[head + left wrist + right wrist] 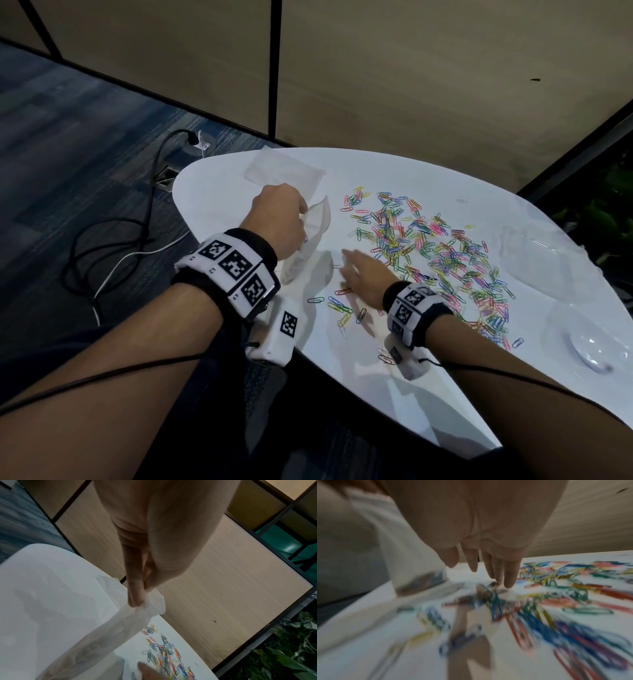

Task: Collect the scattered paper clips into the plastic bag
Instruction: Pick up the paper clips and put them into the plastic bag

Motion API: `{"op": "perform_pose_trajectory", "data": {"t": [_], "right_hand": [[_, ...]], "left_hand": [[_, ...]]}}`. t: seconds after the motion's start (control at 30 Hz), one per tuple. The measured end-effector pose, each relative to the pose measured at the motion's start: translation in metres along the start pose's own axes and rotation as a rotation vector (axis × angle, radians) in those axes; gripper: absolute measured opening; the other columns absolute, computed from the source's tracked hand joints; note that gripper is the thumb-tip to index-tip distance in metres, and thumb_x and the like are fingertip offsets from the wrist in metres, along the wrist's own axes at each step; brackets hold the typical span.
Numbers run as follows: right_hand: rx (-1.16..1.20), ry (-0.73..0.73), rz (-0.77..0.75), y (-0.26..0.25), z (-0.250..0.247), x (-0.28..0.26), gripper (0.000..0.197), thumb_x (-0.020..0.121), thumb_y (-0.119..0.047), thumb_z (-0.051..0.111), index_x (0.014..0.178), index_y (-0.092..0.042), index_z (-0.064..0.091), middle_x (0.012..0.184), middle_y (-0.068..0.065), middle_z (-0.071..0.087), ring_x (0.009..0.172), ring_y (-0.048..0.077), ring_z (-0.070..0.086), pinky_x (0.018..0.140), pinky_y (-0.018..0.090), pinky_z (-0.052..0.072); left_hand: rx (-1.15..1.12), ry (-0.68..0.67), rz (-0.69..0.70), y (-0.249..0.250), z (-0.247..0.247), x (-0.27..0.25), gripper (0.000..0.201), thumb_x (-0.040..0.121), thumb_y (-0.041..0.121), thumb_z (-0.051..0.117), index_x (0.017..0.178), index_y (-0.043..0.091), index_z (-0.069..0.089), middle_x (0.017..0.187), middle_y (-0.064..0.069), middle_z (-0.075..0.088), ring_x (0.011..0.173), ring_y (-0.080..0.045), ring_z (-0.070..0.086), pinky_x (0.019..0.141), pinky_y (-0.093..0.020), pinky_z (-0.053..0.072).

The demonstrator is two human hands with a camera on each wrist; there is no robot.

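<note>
Several coloured paper clips [428,246] lie scattered over the middle and right of the white table [219,192]. My left hand [279,219] pinches the rim of a clear plastic bag [310,240] and holds it up off the table's left part; the pinch shows in the left wrist view, fingers [135,595] on the bag [120,626]. My right hand [356,274] reaches low over the table just right of the bag, fingers straight, by a few loose clips [339,305]. In the blurred right wrist view its fingertips [510,580] hang above clips [539,599].
A second flat plastic bag [284,169] lies at the table's far left. Clear plastic lids or dishes [589,346] sit at the right edge. Cables [113,246] trail on the carpet to the left. Plants [613,202] stand at the far right.
</note>
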State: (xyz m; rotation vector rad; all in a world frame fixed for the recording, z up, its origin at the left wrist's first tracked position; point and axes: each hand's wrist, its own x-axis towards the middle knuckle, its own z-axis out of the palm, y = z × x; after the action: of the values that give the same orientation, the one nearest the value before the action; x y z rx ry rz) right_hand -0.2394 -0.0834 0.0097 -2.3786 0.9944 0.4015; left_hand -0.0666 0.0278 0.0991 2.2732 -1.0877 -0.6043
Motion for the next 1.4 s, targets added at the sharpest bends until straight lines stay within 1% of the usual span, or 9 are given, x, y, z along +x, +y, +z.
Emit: {"op": "perform_pose_trajectory", "data": {"t": [0.2,0.33,0.47,0.53,0.63,0.83,0.93,1.17,1.4], "right_hand": [[-0.517,-0.046,-0.430,0.004,0.051,-0.014,0.068,0.095,-0.053,0.022,0.154,-0.018,0.015,0.162,0.019,0.009,0.149,0.035,0.016,0.115,0.050,0.030],[-0.689,0.004,-0.446,0.021,0.057,-0.032,0.069,0.101,-0.047,0.031,0.156,-0.013,0.007,0.165,0.008,-0.003,0.151,0.033,0.006,0.117,0.057,0.020],[-0.666,0.114,-0.318,0.044,0.053,-0.036,0.063,0.089,-0.034,0.061,0.146,-0.023,0.036,0.153,0.010,0.039,0.132,0.048,0.043,0.097,0.063,0.045],[-0.587,0.126,-0.314,0.055,0.053,-0.032,0.061,0.082,-0.018,0.069,0.137,-0.019,0.044,0.139,0.012,0.051,0.112,0.043,0.058,0.080,0.047,0.055],[-0.474,0.144,-0.339,0.054,0.038,-0.027,0.021,0.089,-0.008,0.056,0.109,-0.009,0.061,0.103,0.011,0.059,0.089,0.033,0.061,0.064,0.034,0.043],[0.072,0.308,0.077,0.061,-0.005,-0.020,0.014,0.089,-0.010,0.065,0.099,-0.014,0.074,0.091,0.002,0.072,0.080,0.016,0.068,0.075,0.022,0.054],[0.582,0.336,0.212,0.054,-0.033,-0.017,0.015,0.085,-0.009,0.072,0.100,-0.012,0.074,0.085,0.003,0.075,0.075,0.017,0.073,0.078,0.032,0.061],[1.580,0.271,0.029,-0.032,-0.071,-0.023,0.024,0.085,0.007,0.067,0.109,0.009,0.063,0.088,0.020,0.066,0.079,0.026,0.068,0.078,0.030,0.061],[1.160,0.325,0.060,-0.064,-0.047,-0.011,0.014,0.081,0.000,0.067,0.079,-0.012,0.072,0.081,0.017,0.071,0.074,0.031,0.071,0.089,0.047,0.058]], "left_hand": [[0.028,0.003,0.006,-0.001,-0.002,0.002,0.036,0.080,-0.004,0.066,0.111,0.012,0.074,0.112,-0.017,0.070,0.100,-0.035,0.069,0.085,-0.042,0.061],[0.033,-0.002,-0.002,0.003,0.000,0.001,0.037,0.082,-0.004,0.068,0.115,0.012,0.074,0.112,-0.017,0.070,0.098,-0.035,0.070,0.085,-0.042,0.062],[0.048,-0.041,-0.018,0.008,0.003,-0.001,0.041,0.078,-0.005,0.071,0.115,0.011,0.074,0.111,-0.016,0.070,0.097,-0.035,0.071,0.086,-0.043,0.061],[0.051,-0.058,-0.023,0.010,0.005,-0.002,0.041,0.078,-0.007,0.067,0.114,0.012,0.074,0.110,-0.015,0.071,0.095,-0.035,0.072,0.087,-0.044,0.061],[0.049,-0.064,-0.026,0.012,0.008,-0.003,0.040,0.082,-0.006,0.061,0.114,0.013,0.074,0.110,-0.014,0.072,0.094,-0.035,0.073,0.088,-0.043,0.061],[0.035,-0.063,-0.023,0.017,0.013,-0.005,0.037,0.088,-0.003,0.054,0.119,0.011,0.071,0.111,-0.015,0.071,0.091,-0.035,0.073,0.088,-0.043,0.061],[0.043,-0.070,-0.020,0.018,0.014,-0.006,0.036,0.090,-0.003,0.054,0.120,0.009,0.070,0.108,-0.014,0.072,0.090,-0.034,0.073,0.087,-0.043,0.061],[0.055,-0.063,0.005,0.018,0.014,-0.010,0.033,0.093,0.003,0.055,0.121,0.010,0.070,0.115,-0.016,0.071,0.095,-0.037,0.072,0.093,-0.043,0.059],[0.017,-0.035,0.027,0.019,0.011,-0.014,0.031,0.092,0.004,0.056,0.117,0.010,0.073,0.109,-0.020,0.073,0.095,-0.038,0.073,0.093,-0.043,0.058]]}}
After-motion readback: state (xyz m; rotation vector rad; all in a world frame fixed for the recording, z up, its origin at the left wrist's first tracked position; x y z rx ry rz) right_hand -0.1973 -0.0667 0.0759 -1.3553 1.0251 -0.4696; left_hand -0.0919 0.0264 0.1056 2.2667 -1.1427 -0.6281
